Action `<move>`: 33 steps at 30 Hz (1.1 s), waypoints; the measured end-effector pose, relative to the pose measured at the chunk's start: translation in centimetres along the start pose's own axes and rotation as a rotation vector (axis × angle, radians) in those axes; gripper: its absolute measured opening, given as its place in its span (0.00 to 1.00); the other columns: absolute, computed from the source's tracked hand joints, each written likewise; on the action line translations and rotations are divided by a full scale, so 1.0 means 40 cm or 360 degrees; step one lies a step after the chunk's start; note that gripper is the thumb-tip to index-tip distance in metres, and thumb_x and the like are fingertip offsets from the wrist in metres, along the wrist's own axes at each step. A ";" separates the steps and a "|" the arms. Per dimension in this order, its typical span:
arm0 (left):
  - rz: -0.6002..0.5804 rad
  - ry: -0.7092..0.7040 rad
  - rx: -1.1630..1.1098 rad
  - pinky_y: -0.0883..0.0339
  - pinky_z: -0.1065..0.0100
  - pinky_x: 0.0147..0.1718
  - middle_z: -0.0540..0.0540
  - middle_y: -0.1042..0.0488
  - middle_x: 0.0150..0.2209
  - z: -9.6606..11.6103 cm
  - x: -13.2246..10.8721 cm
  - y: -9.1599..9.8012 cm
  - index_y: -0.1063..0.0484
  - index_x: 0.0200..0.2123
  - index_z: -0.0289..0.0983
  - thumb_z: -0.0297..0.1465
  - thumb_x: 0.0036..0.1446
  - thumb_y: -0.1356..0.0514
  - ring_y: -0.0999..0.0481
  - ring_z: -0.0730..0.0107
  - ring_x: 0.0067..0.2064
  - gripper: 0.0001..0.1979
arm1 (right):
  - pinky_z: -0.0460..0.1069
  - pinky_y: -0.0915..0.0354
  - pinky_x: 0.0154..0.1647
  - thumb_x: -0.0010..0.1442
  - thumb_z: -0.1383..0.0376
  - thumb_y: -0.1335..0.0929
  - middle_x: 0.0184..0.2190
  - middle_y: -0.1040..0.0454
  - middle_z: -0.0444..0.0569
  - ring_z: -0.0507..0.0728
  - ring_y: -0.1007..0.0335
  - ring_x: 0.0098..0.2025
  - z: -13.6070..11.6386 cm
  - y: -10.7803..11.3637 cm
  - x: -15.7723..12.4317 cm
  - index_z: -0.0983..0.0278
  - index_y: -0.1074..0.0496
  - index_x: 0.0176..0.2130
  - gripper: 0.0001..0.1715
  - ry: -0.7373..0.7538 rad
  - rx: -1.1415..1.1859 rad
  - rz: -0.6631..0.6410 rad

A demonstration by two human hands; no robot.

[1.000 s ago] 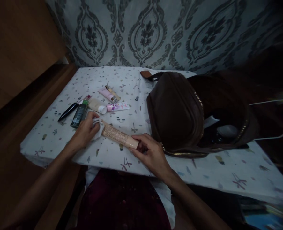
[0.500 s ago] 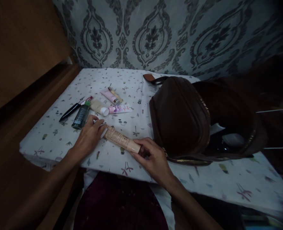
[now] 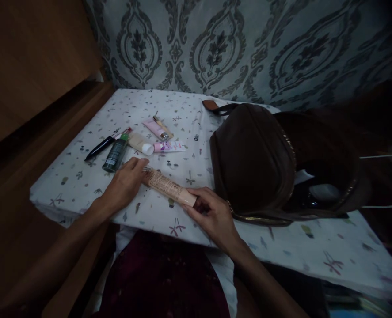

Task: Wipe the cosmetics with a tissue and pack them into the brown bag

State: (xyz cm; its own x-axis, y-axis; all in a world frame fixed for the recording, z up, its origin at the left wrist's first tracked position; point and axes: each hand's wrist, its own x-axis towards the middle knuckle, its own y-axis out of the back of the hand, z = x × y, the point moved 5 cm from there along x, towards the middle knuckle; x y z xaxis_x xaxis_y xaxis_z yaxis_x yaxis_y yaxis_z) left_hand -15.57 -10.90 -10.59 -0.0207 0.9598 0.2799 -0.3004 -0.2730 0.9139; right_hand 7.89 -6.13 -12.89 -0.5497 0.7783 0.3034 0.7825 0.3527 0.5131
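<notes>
Right hand (image 3: 215, 214) gripping a beige tube (image 3: 165, 185), left hand (image 3: 127, 183) at its other end

The right hand is pinching one end of the beige tube between thumb and fingers, with the palm facing the tube. The left hand is bending its fingers over the opposite end, and whether they are gripping or only resting there I cannot tell. The tube is lying aslant between the hands, its printed side facing up, low over a patterned cloth (image 3: 83, 190).

Just beyond the left hand, a dark green bottle (image 3: 114, 154) is lying on its side, its green cap pointing away; its contents are hidden. A black stick (image 3: 99, 148) is lying past it, on the left hand's outer side. Ahead of the left hand, a cream tube (image 3: 138, 142) is turning its white cap toward a pink-and-white tube (image 3: 169, 146) just beside it. Farther ahead, a pink tube (image 3: 154, 129) with a silvery cap is lying alongside a slim golden stick (image 3: 165, 128).

Beyond the right hand and to its right, a brown bag (image 3: 252, 159) is gaping open along its zip. Inside, a white flat piece (image 3: 303, 176) and a pale rounded thing (image 3: 321, 193) are showing near the opening, while the deeper part is sinking into shadow
</notes>
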 end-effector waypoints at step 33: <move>0.0360 -0.0304 -0.0035 0.24 0.60 0.42 0.39 0.28 0.49 0.049 -0.061 0.005 0.27 0.47 0.36 0.27 0.68 0.48 0.24 0.60 0.47 0.11 | 0.47 0.33 0.28 0.57 0.66 0.28 0.33 0.26 0.47 0.52 0.32 0.28 0.002 -0.004 0.002 0.63 0.24 0.45 0.14 -0.0038 -0.0056 -0.0028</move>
State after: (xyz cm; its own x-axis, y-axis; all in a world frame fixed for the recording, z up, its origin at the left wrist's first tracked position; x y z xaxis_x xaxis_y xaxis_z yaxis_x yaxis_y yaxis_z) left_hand -13.73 -13.42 -10.52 0.0895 0.8447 0.5278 -0.3294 -0.4750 0.8160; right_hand 7.74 -6.11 -13.01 -0.5559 0.7846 0.2748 0.7618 0.3485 0.5461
